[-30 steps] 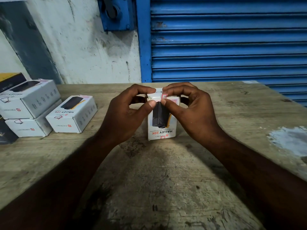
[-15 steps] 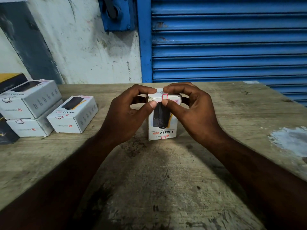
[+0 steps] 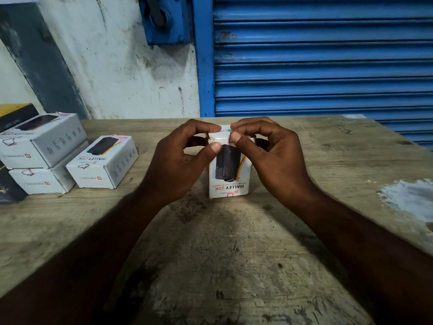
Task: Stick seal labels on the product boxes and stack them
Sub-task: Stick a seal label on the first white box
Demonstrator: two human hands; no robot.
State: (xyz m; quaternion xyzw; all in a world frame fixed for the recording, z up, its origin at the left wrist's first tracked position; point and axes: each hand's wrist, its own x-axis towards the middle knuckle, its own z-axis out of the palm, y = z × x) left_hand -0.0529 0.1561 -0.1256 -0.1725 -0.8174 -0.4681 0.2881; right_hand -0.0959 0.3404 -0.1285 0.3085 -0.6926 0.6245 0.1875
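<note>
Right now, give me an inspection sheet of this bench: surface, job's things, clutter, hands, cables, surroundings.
Surface: worn wooden table, with a pale patch at its right side.
Job's things: upright box at centre, with a red-outlined seal label at its bottom edge; its top edge is mostly covered by the thumbs. Two stacked boxes at the left, with a single box beside them.
Clutter: dark boxes at the far left edge.
Hands: left hand and right hand both pinch the upright box's top end.
Cables: nothing seen.
Surroundings: blue shutter, stained wall, blue metal housing.
</note>
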